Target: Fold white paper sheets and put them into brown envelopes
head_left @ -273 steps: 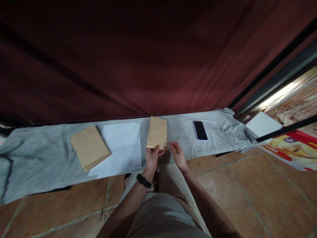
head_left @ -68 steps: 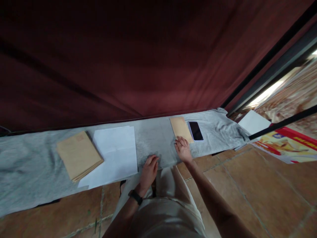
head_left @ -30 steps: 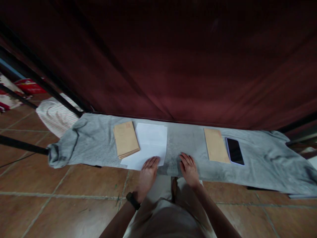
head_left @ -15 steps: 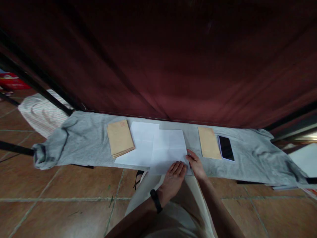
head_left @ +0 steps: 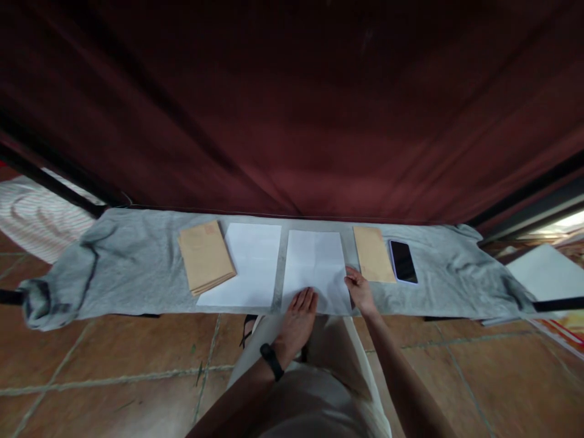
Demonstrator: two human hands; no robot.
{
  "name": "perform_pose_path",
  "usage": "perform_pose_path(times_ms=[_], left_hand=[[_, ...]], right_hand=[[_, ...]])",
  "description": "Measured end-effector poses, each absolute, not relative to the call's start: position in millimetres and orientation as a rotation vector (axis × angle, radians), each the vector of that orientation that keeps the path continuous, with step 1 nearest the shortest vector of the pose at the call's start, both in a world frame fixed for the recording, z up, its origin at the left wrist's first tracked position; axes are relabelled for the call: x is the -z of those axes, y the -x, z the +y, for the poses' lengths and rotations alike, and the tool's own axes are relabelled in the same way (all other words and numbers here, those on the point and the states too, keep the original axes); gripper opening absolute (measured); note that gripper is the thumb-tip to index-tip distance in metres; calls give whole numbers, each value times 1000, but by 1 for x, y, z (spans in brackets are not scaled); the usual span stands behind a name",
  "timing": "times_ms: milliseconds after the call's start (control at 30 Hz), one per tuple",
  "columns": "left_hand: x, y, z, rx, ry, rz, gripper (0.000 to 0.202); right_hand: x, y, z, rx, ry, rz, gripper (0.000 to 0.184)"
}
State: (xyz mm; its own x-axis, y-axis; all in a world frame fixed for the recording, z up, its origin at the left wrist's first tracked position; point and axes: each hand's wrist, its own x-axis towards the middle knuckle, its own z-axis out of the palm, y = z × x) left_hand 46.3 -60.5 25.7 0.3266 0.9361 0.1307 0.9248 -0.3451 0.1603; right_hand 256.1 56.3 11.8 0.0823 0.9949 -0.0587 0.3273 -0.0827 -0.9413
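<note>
Farthest to the left of my left grip, I see a striped cloth [head_left: 36, 213], which lies past the end of the grey cloth-covered surface [head_left: 137, 267]. Nearer, but well apart from this grip, there is a stack of brown envelopes [head_left: 206, 257]. It covers the left edge of some white paper [head_left: 253, 264]; I cannot tell whether this is one sheet or several. Between this paper and the white sheet [head_left: 314, 258] in front of me, a narrow strip of grey cloth is visible.

My left grip [head_left: 298, 319] wears a black band [head_left: 272, 362] at the wrist and lies flat on the near part of the white sheet, its fingers stretched and side by side, holding nothing between them. My right grip [head_left: 360, 293] is at the right edge of the same sheet, with its fingers bent; I cannot tell if they are pinching the paper or only touching it. So the sheet is located under the left grip and reaches to the right one.

Just beyond the right grip and to its right lies a single brown envelope [head_left: 375, 254], and just beside that a phone [head_left: 403, 261] with a dark screen. Well to the right there is a white panel [head_left: 547, 277].
</note>
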Motion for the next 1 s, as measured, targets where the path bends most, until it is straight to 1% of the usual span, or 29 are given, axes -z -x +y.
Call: perform_pose_path(times_ms=[133,200,300,367,433,533,600,733,867,1000], left_hand=[[-25,-49,-58,-279,-2518,1753,55],[-28,-54,-59,-275,-2483,1757,53],[-35,-55,-60,-310,-2384,1737,49],[-40,-49,-55,-389,-2332,1708,55],[-44,-40,-41,-504,-2310,1718,57],[-43,-29,-2,-638,-2279,1840,51],[-39,-26,29,-617,-2257,1928,52],[-26,-27,72,-510,-2292,1960,53],[-14,-25,82,-485,-2279,2023,56],[-7,-21,78,-459,-2220,2126,58]], right_hand=[[-19,-244,54,-631,1575,-1666,42],[-19,-233,53,-515,1530,-1799,43],[-14,-218,52,-478,1385,-1977,44],[-8,-210,55,-440,1331,-2051,45],[-5,-203,60,-392,1320,-2093,46],[-3,-190,72,-331,1309,-2171,48],[-3,-179,82,-290,1311,-2236,49],[-3,-165,98,-191,1367,-2329,50],[1,-169,106,-98,1434,-2346,47],[5,-187,112,-60,1502,-2320,50]])
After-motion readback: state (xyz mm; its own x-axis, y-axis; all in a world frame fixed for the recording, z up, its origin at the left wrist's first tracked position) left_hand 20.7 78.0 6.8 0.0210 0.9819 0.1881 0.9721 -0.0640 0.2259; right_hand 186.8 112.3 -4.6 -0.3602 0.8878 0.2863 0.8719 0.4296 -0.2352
